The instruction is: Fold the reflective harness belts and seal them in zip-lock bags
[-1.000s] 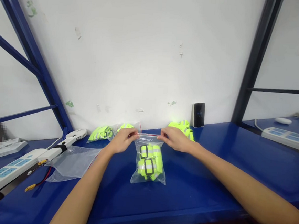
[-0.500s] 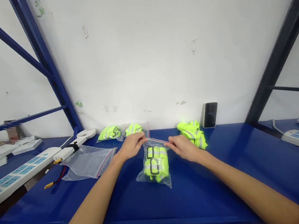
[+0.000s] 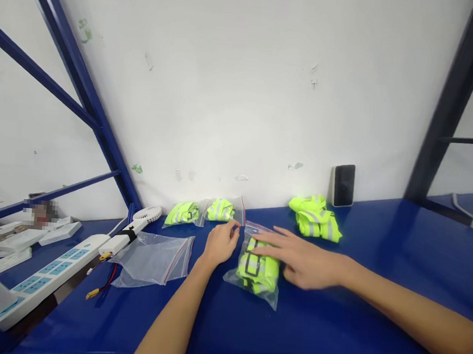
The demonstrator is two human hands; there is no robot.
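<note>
A clear zip bag (image 3: pixel 232 278) lies on the blue table, holding a folded neon-yellow reflective vest (image 3: pixel 267 277) with grey stripes and black buckles. Over the bag's upper part, my right hand (image 3: pixel 309 262) is open, its fingers spread across the plastic. My left hand (image 3: pixel 221 244) rests just left of the bag's red-lined top, its fingers curled in and nothing visible in them. Further back, by the wall, are two more bagged bundles, a left one (image 3: pixel 184 213) and a right one (image 3: pixel 220 210). An unbagged neon-yellow bundle (image 3: pixel 317 219) lies at the back right.
Flat clear zip bags (image 3: pixel 152 257) lie left of my left arm, beside a white power strip (image 3: pixel 55 272), a cable with yellow connectors (image 3: pixel 93 293) and a small white fan (image 3: pixel 147 213). A black-fronted device (image 3: pixel 343 185) leans on the wall. Blue frame posts (image 3: pixel 89 97) rise at the sides.
Both hands have let go of the bag's zip top. The right hand has opened over the bag, the left has drawn away slightly, and the bag now lies a little tilted.
</note>
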